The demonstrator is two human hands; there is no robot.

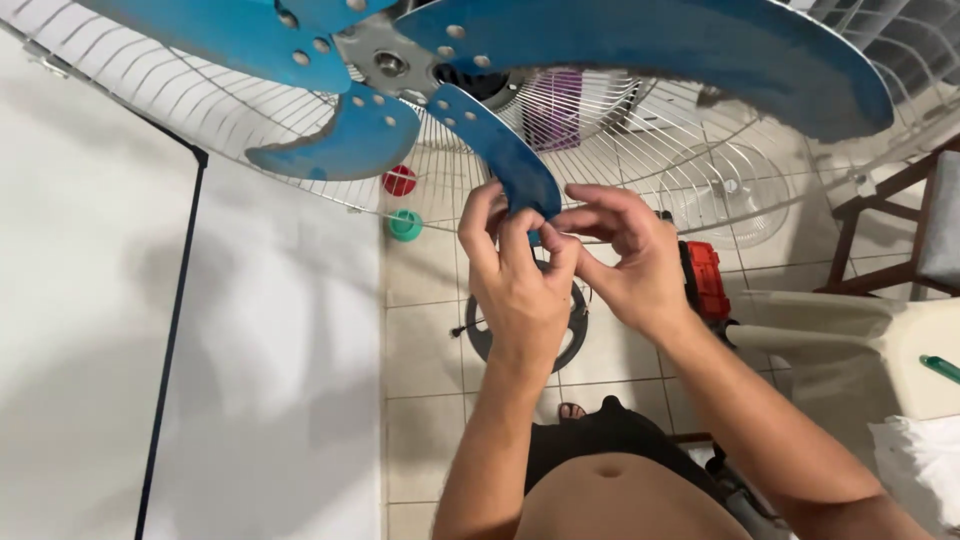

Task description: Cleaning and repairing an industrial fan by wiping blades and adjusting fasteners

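A large fan with blue blades (640, 45) and a grey metal hub (385, 60) fills the top of the head view, backed by a white wire guard (690, 170). One narrow blue blade (500, 150) points down toward me. My left hand (515, 275) pinches the tip of that blade between thumb and fingers. My right hand (625, 255) meets it from the right, fingertips touching the same blade tip. Whatever small part may sit between the fingers is hidden.
Below the hands a round black fan base (575, 330) lies on the tiled floor. A red power tool (708, 280), a red cap (399, 181) and a green cap (405, 225) lie nearby. A white wall stands left, a wooden chair (900, 230) right.
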